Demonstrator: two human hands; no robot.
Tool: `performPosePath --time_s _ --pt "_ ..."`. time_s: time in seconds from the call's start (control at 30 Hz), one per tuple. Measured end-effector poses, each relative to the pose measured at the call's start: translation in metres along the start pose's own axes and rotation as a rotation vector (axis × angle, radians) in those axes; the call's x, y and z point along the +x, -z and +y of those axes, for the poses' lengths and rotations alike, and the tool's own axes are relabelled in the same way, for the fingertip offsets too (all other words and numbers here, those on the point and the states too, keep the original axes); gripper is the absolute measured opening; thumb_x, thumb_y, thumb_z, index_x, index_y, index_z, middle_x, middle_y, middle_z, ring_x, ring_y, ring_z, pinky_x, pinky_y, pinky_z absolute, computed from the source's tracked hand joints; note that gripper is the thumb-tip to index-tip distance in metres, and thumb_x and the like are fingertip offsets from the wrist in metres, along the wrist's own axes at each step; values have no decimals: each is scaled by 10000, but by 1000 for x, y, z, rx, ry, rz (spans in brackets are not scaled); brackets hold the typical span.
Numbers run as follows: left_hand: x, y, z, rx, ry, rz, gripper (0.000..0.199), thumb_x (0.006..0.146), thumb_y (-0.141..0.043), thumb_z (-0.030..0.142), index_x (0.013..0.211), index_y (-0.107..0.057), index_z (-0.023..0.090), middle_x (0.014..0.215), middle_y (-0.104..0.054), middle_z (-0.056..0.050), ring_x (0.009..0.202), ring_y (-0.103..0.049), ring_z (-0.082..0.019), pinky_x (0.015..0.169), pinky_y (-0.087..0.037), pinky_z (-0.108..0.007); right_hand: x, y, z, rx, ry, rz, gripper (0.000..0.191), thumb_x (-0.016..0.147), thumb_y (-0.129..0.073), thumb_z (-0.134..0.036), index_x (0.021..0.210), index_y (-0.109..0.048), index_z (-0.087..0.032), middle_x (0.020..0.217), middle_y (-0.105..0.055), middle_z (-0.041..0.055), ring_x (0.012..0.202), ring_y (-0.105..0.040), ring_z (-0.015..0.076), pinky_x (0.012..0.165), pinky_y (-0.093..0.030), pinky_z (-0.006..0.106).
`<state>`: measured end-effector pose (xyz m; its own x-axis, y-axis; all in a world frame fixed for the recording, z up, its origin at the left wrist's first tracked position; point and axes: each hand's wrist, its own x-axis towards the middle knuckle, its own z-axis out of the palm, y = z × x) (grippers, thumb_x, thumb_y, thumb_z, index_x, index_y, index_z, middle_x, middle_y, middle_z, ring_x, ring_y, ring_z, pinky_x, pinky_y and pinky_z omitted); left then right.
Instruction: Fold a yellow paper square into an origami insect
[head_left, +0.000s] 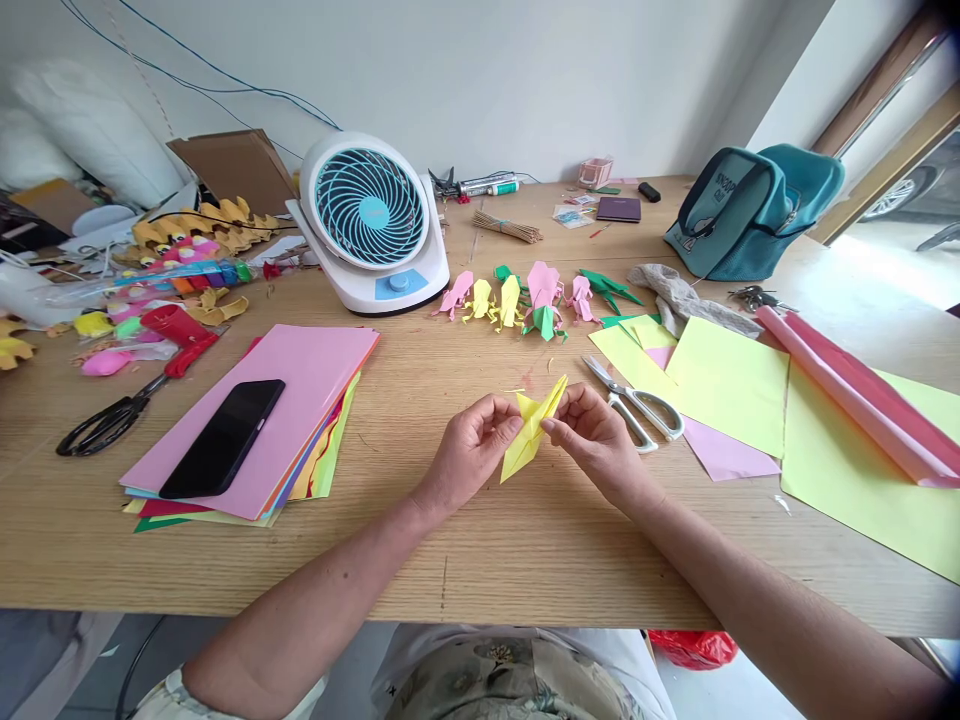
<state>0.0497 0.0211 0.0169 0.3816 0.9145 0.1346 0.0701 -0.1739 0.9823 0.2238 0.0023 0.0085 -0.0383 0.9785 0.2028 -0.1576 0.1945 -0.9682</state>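
A folded piece of yellow paper with pointed ends is held just above the wooden table, between both hands. My left hand pinches its left side between thumb and fingers. On the right side, my right hand grips the paper near its upper point. White-handled scissors lie to the right of my right hand. Beyond the hands stands a row of folded paper figures in pink, yellow and green.
A black phone rests on stacked coloured paper at left. Behind are a fan and a red-handled tool. At right are yellow sheets, a pink roll, a grey cloth and a teal bag.
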Motion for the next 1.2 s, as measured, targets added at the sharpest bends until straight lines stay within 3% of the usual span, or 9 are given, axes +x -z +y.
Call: performPosePath --time_s 0.17,0.43,0.67,0.83,1.2 --pt "-1 -3 -3 -29 7 49 308 790 -734 361 868 -492 187 816 -589 5 730 -575 -112 657 -486 -212 -1 -1 -2 -4 29 -29 325 780 -760 -447 809 -523 -227 722 -516 -29 618 -453 107 574 -428 258" --pt "-1 -2 -3 62 26 -19 197 814 -691 338 791 -627 154 746 -633 -2 679 -577 -115 645 -469 -219 -2 0 1 -19 -9 -84 338 794 -737 -482 842 -517 -230 722 -535 -28 631 -511 114 587 -479 272" --pt "-1 -2 -4 33 54 -62 173 850 -642 320 830 -608 151 777 -646 -8 719 -601 -123 675 -483 -224 -1 3 5 36 -60 -139 306 817 -724 -440 853 -508 -226 749 -580 -27 633 -586 111 616 -535 288" --pt "-1 -4 -8 35 78 -62 184 779 -716 266 882 -613 153 845 -681 -25 773 -644 -145 701 -511 -236 -1 4 8 45 -88 -137 305 820 -727 -422 850 -500 -222 751 -592 -29 610 -604 109 593 -528 282" --pt "1 0 -8 107 36 -58 143 806 -674 269 818 -587 156 773 -599 7 720 -566 -112 660 -453 -211 2 4 7 55 -12 -186 223 817 -743 -350 817 -567 -213 759 -598 -19 659 -588 100 634 -532 259"
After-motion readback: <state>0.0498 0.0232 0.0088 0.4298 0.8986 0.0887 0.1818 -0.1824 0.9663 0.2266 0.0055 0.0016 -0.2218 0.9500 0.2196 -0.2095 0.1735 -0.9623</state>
